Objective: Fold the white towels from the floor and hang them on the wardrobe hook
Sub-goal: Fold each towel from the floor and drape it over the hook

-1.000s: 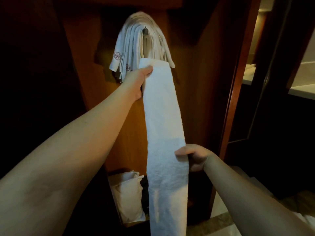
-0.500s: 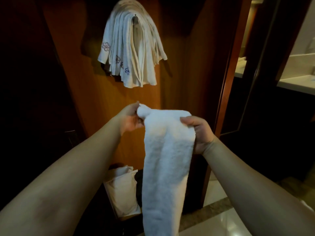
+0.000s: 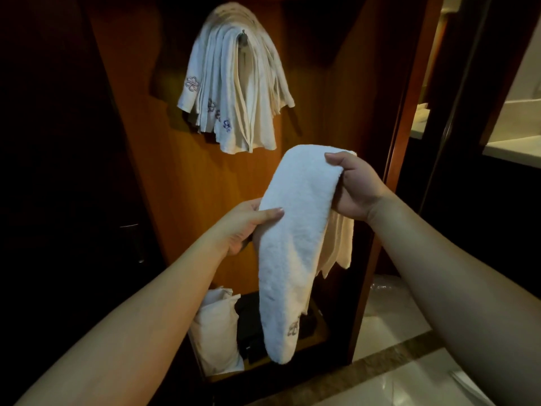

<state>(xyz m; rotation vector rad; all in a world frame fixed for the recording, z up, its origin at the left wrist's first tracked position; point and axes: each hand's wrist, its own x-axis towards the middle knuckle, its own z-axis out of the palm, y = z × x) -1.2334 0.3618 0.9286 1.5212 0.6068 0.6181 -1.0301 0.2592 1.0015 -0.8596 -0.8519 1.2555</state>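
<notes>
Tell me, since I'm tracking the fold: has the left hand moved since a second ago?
Yes. The left hand has dropped from just under the hanging towels on the hook to well below them, gripping the folded towel lower down.

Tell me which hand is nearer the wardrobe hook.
Right. The right hand grips the folded towel at its top fold, below and right of the hook. The left hand pinches it lower down.

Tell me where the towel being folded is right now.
In the head view the folded towel hangs centre frame, gripped by the right hand at its top and the left hand lower down, below the hung towels on the wardrobe hook.
</notes>
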